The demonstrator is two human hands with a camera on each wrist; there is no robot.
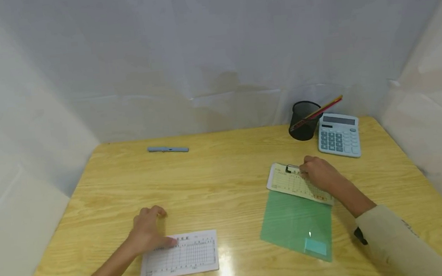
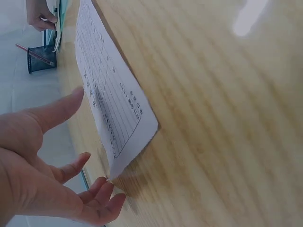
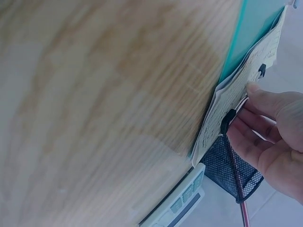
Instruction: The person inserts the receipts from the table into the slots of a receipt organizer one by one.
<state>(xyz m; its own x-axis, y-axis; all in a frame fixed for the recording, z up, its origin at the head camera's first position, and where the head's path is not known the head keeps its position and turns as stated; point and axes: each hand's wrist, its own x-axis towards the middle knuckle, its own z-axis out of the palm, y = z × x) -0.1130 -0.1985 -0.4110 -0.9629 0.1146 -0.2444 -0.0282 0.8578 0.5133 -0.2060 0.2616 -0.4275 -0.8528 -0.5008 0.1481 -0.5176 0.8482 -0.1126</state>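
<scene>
My left hand [image 1: 148, 231] spreads its thumb and fingers around the left end of a white printed form [image 1: 184, 259] on the table. Its thumb lies over the form's upper edge in the head view; in the left wrist view the fingertips are right by a corner of the form [image 2: 109, 99]. At the right, my right hand [image 1: 320, 173] pinches the top edge of a stack of yellow forms [image 1: 299, 183], between the black ends of a clip [image 3: 228, 121]. Under the stack lies a translucent green folder [image 1: 293, 224] with a light blue label.
Behind the right hand stand a black mesh pen cup [image 1: 302, 132] with pencils leaning out and a light blue calculator [image 1: 338, 135]. A blue pen [image 1: 168, 149] lies at the back left. A small black object [image 1: 359, 235] shows partly beneath the right sleeve.
</scene>
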